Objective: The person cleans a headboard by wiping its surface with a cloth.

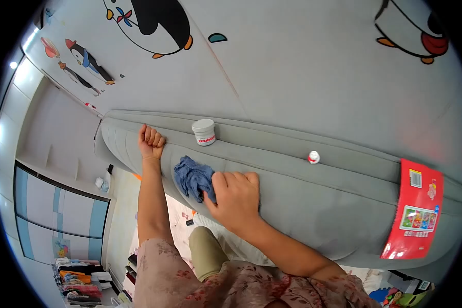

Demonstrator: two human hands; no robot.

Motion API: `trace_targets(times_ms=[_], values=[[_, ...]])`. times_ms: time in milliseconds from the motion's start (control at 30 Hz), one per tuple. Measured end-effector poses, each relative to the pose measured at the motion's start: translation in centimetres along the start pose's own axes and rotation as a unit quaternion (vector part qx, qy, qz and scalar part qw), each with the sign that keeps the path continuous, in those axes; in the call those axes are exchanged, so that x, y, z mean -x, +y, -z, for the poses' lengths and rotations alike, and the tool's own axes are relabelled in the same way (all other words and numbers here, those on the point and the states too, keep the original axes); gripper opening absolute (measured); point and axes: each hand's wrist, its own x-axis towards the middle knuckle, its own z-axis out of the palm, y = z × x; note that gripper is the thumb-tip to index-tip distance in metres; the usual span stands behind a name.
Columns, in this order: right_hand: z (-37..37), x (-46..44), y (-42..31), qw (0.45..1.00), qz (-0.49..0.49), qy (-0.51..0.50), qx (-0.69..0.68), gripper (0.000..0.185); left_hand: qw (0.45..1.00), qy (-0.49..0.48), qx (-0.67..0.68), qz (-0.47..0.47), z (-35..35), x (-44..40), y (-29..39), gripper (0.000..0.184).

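Note:
My right hand (pixel 236 200) is closed on a crumpled blue cloth (pixel 194 178), which lies against the grey padded surface (pixel 292 200). My left hand (pixel 151 141) rests on the same padding farther left, its fingers curled in; whether anything is inside them is hidden. Between the hands and the wall, a white lidded tub (pixel 204 132) with red print stands on the padding. A small white and red container (pixel 313 157) sits farther right along the seam.
A red packet (pixel 416 210) lies over the padding at the right. Behind rises a pale wall (pixel 292 66) with penguin pictures. Folded clothes (pixel 79 280) are stacked at the lower left, and colourful items (pixel 403 295) lie at the lower right.

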Motion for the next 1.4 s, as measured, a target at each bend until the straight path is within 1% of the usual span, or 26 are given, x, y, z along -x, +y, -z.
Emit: trace_targets(times_ms=[33, 67, 133, 233, 267, 333, 367, 467, 600, 633, 667, 700, 767, 800, 867, 900, 967, 1000, 1033, 1067, 1100, 1233, 1300, 1333, 1367, 1400], values=[[-0.1, -0.1, 0.0, 1.000, -0.001, -0.001, 0.002, 0.030, 0.999, 0.032, 0.010, 0.002, -0.1, -0.2, 0.2, 0.053], [-0.1, 0.1, 0.0, 1.000, -0.010, 0.002, 0.013, 0.030, 0.999, 0.026, 0.018, 0.013, 0.1, -0.4, 0.0, 0.053], [-0.3, 0.1, -0.1, 1.000, 0.001, -0.014, 0.027, 0.029, 0.994, -0.089, 0.065, 0.025, 1.0, -0.8, -0.2, 0.055], [-0.9, 0.1, -0.8, 0.993, 0.006, -0.034, 0.111, 0.029, 0.988, -0.122, 0.092, 0.026, 1.2, -0.5, -0.7, 0.056], [-1.3, 0.1, -1.0, 0.988, 0.008, -0.033, 0.148, 0.030, 0.990, -0.109, 0.081, 0.026, 1.1, -0.1, -0.7, 0.056], [-0.5, 1.1, -0.5, 0.977, -0.030, -0.061, 0.200, 0.036, 0.994, -0.096, 0.051, 0.010, -0.3, 1.1, -1.6, 0.058], [0.0, 2.1, 0.3, 0.980, -0.052, -0.023, 0.193, 0.040, 0.995, -0.094, 0.029, 0.003, -1.3, 2.0, -2.3, 0.059], [1.2, 3.0, 0.7, 0.973, -0.152, 0.021, 0.174, 0.054, 0.983, -0.183, 0.020, 0.019, -2.6, 4.0, -2.4, 0.057], [1.1, 3.2, 0.3, 0.952, -0.202, 0.024, 0.229, 0.053, 0.965, -0.255, -0.029, 0.050, -3.2, 3.4, -1.3, 0.052], [0.8, 3.0, 0.5, 0.946, -0.219, 0.033, 0.236, 0.053, 0.947, -0.295, -0.120, 0.047, -3.8, 3.0, -1.4, 0.049], [0.6, 2.8, 0.6, 0.952, -0.204, 0.017, 0.227, 0.052, 0.916, -0.340, -0.208, 0.039, -4.3, 2.6, -1.0, 0.047], [0.8, 3.1, 0.8, 0.955, -0.189, 0.015, 0.228, 0.052, 0.907, -0.372, -0.192, 0.048, -4.8, 1.6, -0.7, 0.047], [-0.1, 3.9, 1.3, 0.955, -0.169, 0.044, 0.239, 0.050, 0.823, -0.458, -0.279, 0.187, -5.9, -0.3, -0.5, 0.049], [-0.2, 3.7, 1.2, 0.949, -0.177, 0.037, 0.258, 0.049, 0.801, -0.504, -0.263, 0.190, -6.7, -1.0, -0.4, 0.049], [-1.1, 3.0, 0.6, 0.945, -0.188, 0.038, 0.267, 0.046, 0.822, -0.433, -0.251, 0.271, -7.4, -2.2, 0.1, 0.047], [-1.3, 2.5, 0.5, 0.946, -0.190, 0.042, 0.261, 0.044, 0.805, -0.468, -0.244, 0.270, -7.0, -2.5, -0.7, 0.047], [-1.6, 2.2, 0.3, 0.936, -0.225, 0.032, 0.269, 0.044, 0.840, -0.358, -0.150, 0.378, -5.0, -2.0, -2.9, 0.051], [-1.9, 2.3, 0.4, 0.937, -0.214, 0.055, 0.269, 0.043, 0.824, -0.384, -0.140, 0.392, -4.6, -1.9, -2.8, 0.051], [-2.3, 2.7, 0.8, 0.939, -0.200, 0.076, 0.271, 0.042, 0.839, -0.391, -0.075, 0.372, -4.1, -1.8, -2.4, 0.052], [-2.1, 2.3, 0.3, 0.930, -0.213, 0.062, 0.292, 0.039, 0.852, -0.384, -0.014, 0.354, -3.9, -1.7, -1.8, 0.053], [-2.4, 1.8, -0.5, 0.924, -0.224, 0.041, 0.307, 0.035, 0.843, -0.393, -0.010, 0.368, -3.6, -1.5, -1.2, 0.053], [-3.1, 1.5, -1.2, 0.910, -0.238, 0.082, 0.329, 0.034, 0.842, -0.406, -0.023, 0.355, -3.6, -1.8, -1.3, 0.054], [-3.6, 1.3, -1.3, 0.908, -0.190, 0.105, 0.358, 0.031, 0.844, -0.407, -0.009, 0.348, -3.8, -1.7, -1.3, 0.055], [-3.6, 1.3, -1.5, 0.905, -0.217, 0.092, 0.354, 0.030, 0.847, -0.423, -0.025, 0.321, -3.9, -1.5, -0.9, 0.056], [-3.6, 1.2, -1.5, 0.903, -0.212, 0.096, 0.360, 0.030, 0.850, -0.436, -0.041, 0.293, -3.8, -1.4, -0.8, 0.056], [-3.5, 1.2, -1.5, 0.901, -0.226, 0.084, 0.361, 0.030, 0.850, -0.438, -0.042, 0.289, -3.5, -1.2, -0.9, 0.056]])
